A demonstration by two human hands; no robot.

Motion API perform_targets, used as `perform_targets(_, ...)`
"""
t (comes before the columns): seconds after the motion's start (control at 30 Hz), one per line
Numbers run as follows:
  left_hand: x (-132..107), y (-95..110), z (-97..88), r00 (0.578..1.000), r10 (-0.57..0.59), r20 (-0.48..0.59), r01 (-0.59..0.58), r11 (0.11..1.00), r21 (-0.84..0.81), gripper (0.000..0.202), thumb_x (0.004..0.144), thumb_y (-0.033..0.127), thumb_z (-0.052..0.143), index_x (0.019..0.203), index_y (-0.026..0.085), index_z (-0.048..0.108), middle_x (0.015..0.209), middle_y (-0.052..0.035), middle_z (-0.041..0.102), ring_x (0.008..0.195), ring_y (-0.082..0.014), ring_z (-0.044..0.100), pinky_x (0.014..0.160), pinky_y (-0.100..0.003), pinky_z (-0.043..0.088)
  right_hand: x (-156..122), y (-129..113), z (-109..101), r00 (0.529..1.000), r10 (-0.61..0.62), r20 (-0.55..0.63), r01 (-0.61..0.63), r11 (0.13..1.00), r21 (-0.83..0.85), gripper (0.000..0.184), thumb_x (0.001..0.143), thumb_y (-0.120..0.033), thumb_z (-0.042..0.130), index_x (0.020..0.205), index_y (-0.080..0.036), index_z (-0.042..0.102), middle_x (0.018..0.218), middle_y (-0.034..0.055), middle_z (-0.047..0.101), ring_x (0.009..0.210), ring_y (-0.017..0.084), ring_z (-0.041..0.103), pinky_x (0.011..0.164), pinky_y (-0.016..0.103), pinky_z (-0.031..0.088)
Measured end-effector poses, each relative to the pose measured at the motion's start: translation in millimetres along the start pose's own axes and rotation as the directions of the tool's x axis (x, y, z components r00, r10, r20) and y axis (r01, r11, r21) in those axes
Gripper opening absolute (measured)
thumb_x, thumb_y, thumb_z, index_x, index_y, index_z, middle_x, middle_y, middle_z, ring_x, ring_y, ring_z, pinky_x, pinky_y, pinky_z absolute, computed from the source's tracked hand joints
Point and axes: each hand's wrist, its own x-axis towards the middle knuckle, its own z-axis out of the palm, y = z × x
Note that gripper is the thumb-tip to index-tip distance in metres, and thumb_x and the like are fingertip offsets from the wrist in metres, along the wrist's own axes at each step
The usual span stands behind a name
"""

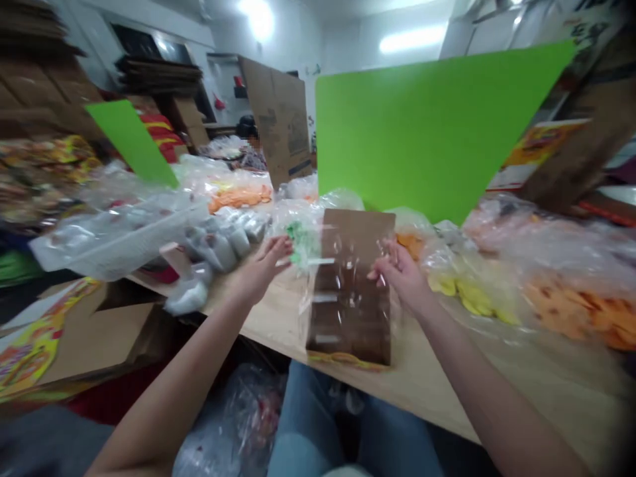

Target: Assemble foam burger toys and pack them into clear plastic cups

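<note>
Head view, from the hands outward.

Right hand [397, 271]: fingers drawn in, thumb towards the fingertips, at the upper right edge of the card. Blur hides whether edge, film or nothing is pinched.

Left hand [268, 262]: fingers loosely bent, thumb side unclear, no object visible in it; apart from the card's left edge.

Card [350, 324]: one, brown, on the counter [278, 308] between the two hands, reaching from beyond the fingertips back towards the lap. Whether flat or slightly tilted, cannot tell. Handling, by judgement: light; stiff along its length, likely to bend or crease at corners; film slippery and apt to slide or crinkle. Best hold: both long side edges, one hand each, fingers beneath, pressing little on the middle. Appearance: upright oblong, lighter at the far end, darker over the rest; yellow-and-red trim along the near edge.

Film [338, 281]: clear, glossy, over the card; bright glints, pale streaks down the left side.

Green pieces [299, 242]: bagged, just beyond the left fingertips.

Wrapped bundles [223, 246]: greyish, left of the left hand.

Yellow pieces [470, 297]: bagged, right of the right hand.

Orange pieces [571, 305]: bagged, farther right.

Green board [422, 132]: large, beyond the right hand.
</note>
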Motion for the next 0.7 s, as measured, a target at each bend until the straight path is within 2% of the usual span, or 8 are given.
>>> perform_targets(0.07,-1.5,-30.1,22.1,0.981,0.189,-0.032,-0.183,0.975,0.128,0.040,0.081,0.042,0.050,0.115,0.022,0.045,0.123,-0.0092,0.047,0.114,-0.0217,0.046,0.093,-0.041,0.041,4.4,17.9,-17.1,0.988,-0.097,-0.116,0.094,0.995,-0.031,0.064,0.075,-0.039,0.059,0.129,-0.022,0.028,0.075,-0.0024,0.055,0.068,0.014,0.059,0.060,0.028,0.050)
perform_targets(0.13,-14.5,-62.8,40.3,0.954,0.299,0.025,-0.293,0.913,0.284,0.053,0.080,0.038,0.054,0.127,0.025,0.034,0.133,-0.0109,0.037,0.120,-0.0241,0.040,0.094,-0.042,0.040,3.0,41.1,-24.5,0.981,-0.138,-0.139,0.127,0.988,-0.087,0.066,0.076,-0.038,0.057,0.131,-0.023,0.024,0.079,-0.0019,0.054,0.071,0.014,0.058,0.068,0.032,0.050)
perform_targets(0.23,-37.5,-103.3,55.6,0.913,0.379,0.153,-0.404,0.784,0.472,0.068,0.080,0.032,0.054,0.136,0.026,0.018,0.139,-0.0136,0.029,0.125,-0.0267,0.035,0.097,-0.046,0.037,-7.8,76.2,-16.5,0.976,-0.164,-0.146,0.132,0.970,-0.206,0.059,0.080,-0.038,0.051,0.131,-0.021,0.026,0.083,0.0004,0.054,0.075,0.015,0.056,0.075,0.035,0.048)
perform_targets(0.3,-44.9,-118.7,58.2,0.888,0.412,0.204,-0.454,0.715,0.532,0.069,0.081,0.029,0.053,0.138,0.024,0.015,0.140,-0.0146,0.027,0.128,-0.0268,0.030,0.100,-0.046,0.034,-14.8,91.3,-5.8,0.964,-0.199,-0.179,0.139,0.944,-0.300,0.054,0.082,-0.038,0.048,0.129,-0.019,0.029,0.084,0.0021,0.055,0.077,0.016,0.055,0.078,0.035,0.046)
perform_targets(0.4,-42.9,-126.5,55.2,0.886,0.409,0.218,-0.456,0.685,0.569,0.068,0.081,0.027,0.053,0.138,0.022,0.016,0.141,-0.0153,0.026,0.131,-0.0267,0.024,0.101,-0.047,0.032,-17.7,97.3,4.6,0.947,-0.225,-0.228,0.125,0.915,-0.384,0.052,0.085,-0.039,0.044,0.130,-0.017,0.028,0.085,0.0041,0.056,0.080,0.017,0.055,0.080,0.036,0.045)
perform_targets(0.47,-38.7,-128.3,51.7,0.897,0.401,0.187,-0.430,0.693,0.579,0.066,0.081,0.027,0.053,0.137,0.022,0.019,0.141,-0.0151,0.025,0.132,-0.0269,0.021,0.101,-0.047,0.032,-14.9,94.6,5.0,0.951,-0.203,-0.234,0.107,0.925,-0.365,0.052,0.085,-0.040,0.042,0.129,-0.016,0.027,0.083,0.0042,0.057,0.079,0.018,0.057,0.079,0.036,0.045)
perform_targets(0.63,-42.4,-146.6,47.0,0.942,0.320,0.101,-0.326,0.801,0.502,0.064,0.081,0.026,0.052,0.136,0.023,0.020,0.140,-0.0149,0.026,0.127,-0.0263,0.032,0.098,-0.045,0.037,-6.5,86.0,0.8,0.951,-0.140,-0.275,0.076,0.970,-0.231,0.051,0.087,-0.042,0.036,0.129,-0.017,0.023,0.080,0.0031,0.056,0.074,0.017,0.060,0.073,0.034,0.047)
perform_targets(0.7,-48.4,-155.7,47.0,0.957,0.278,0.083,-0.285,0.842,0.458,0.064,0.082,0.025,0.051,0.137,0.022,0.018,0.139,-0.0154,0.028,0.124,-0.0252,0.036,0.098,-0.044,0.037,-7.5,84.7,4.9,0.951,-0.157,-0.266,0.086,0.962,-0.260,0.051,0.089,-0.042,0.033,0.132,-0.019,0.019,0.084,0.0043,0.057,0.076,0.017,0.059,0.071,0.033,0.047)
